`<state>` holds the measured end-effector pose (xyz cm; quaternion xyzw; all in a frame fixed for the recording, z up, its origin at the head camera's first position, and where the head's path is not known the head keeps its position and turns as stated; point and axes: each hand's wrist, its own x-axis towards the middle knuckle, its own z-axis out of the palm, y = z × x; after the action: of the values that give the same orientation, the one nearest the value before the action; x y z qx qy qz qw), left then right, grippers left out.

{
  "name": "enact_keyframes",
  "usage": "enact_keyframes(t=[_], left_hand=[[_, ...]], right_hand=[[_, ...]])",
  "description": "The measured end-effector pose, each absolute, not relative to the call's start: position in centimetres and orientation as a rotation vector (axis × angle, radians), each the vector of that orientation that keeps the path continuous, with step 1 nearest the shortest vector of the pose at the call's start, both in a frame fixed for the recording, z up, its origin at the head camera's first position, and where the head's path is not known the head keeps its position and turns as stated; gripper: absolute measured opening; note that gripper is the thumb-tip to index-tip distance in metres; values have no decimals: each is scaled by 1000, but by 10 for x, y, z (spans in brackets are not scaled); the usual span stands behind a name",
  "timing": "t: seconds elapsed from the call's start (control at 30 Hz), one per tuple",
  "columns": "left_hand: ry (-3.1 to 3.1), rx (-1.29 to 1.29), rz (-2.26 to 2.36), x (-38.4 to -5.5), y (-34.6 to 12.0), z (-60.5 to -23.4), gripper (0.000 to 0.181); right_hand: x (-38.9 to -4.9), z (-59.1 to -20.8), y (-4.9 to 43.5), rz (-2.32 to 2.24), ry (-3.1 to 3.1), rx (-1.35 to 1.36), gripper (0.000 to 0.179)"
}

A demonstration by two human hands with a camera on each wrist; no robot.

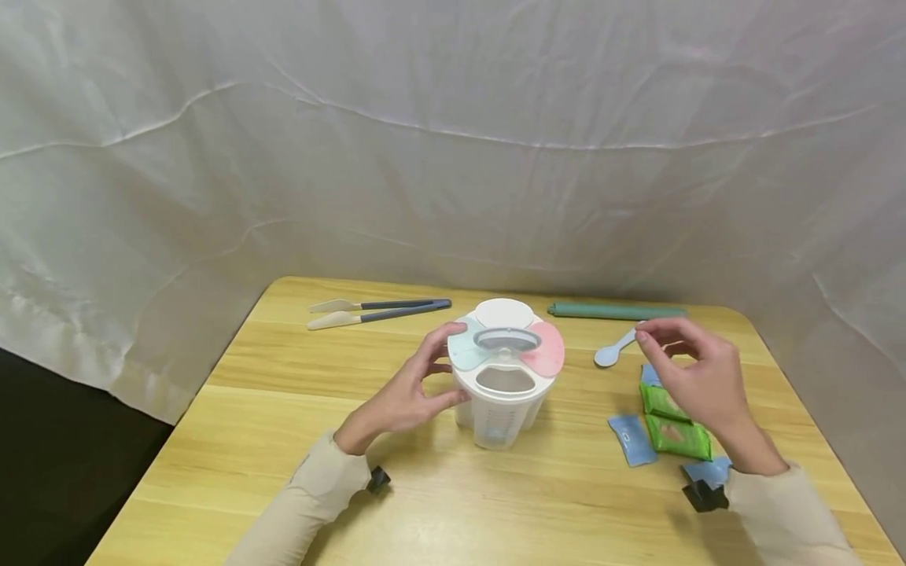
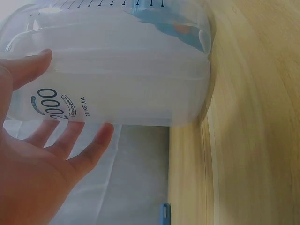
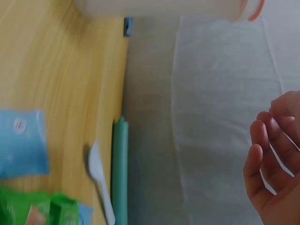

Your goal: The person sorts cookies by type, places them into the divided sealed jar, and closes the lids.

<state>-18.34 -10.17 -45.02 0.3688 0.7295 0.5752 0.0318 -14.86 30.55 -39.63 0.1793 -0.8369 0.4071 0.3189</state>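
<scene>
A clear divided storage canister (image 1: pixel 499 420) stands upright on the table, its lid (image 1: pixel 543 350) bearing white, mint and pink flaps and a raised handle. One front section of the lid is uncovered. My left hand (image 1: pixel 405 397) holds the canister's left side, thumb at the front and fingers farther back. Through the wall in the left wrist view shows a blue packet (image 2: pixel 176 29) at the bottom. Over the table's right side hovers my right hand (image 1: pixel 697 377), fingers loosely bent and holding nothing. A pale blue spoon (image 1: pixel 610 355) lies below it, its handle overlapped by the fingertips in the head view.
Green packets (image 1: pixel 678 438) and blue packets (image 1: pixel 632 440) lie beneath and beside the right forearm. Along the back edge rest a green stick-shaped item (image 1: pixel 609 311) and dark-handled tongs (image 1: pixel 403 312) with beige tips. A pale curtain (image 1: pixel 453 196) hangs behind the table.
</scene>
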Motion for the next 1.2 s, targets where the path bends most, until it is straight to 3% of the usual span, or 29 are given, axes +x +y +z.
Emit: enact_keyframes(t=[0.33, 0.67, 0.97, 1.2], left_hand=[[2250, 1128, 1760, -183, -102, -449, 95], [2248, 1145, 1772, -183, -102, -451, 96], [2235, 1126, 1755, -183, -101, -449, 95], [2240, 1130, 1754, -182, -102, -449, 95]], right_hand=[[-161, -419, 343, 898, -2410, 330, 19], [-178, -441, 369, 679, -2688, 361, 7], [-187, -451, 386, 689, -3035, 314, 29], [-194, -456, 394, 675, -3099, 347, 31]])
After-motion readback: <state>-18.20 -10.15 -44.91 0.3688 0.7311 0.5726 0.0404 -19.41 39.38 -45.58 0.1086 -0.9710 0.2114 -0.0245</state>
